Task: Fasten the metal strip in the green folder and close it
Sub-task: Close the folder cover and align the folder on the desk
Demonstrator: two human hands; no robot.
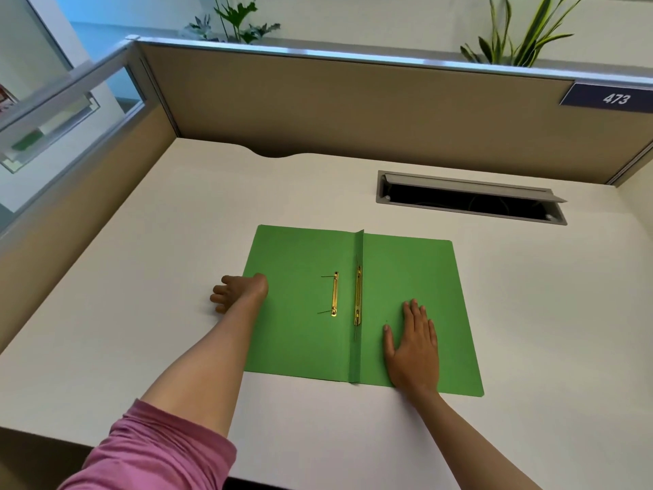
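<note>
Head view: green folder [406, 277] lying open and flat, mid-desk [176, 242], spine fold running away from the viewer. Nothing fastened yet, by the look of it: loose brass strip [334, 294] resting on the left leaf, two thin prongs poking out sideways; longer brass clip bar [358, 295] sitting along the spine fold. Fastening and closing both left to do. Left hand [235, 291] at the folder's left edge, fingers curled, thumb on the cover, seemingly gripping that edge. Right hand [413, 344] pressed flat on the right leaf, fingers spread, holding nothing.
</note>
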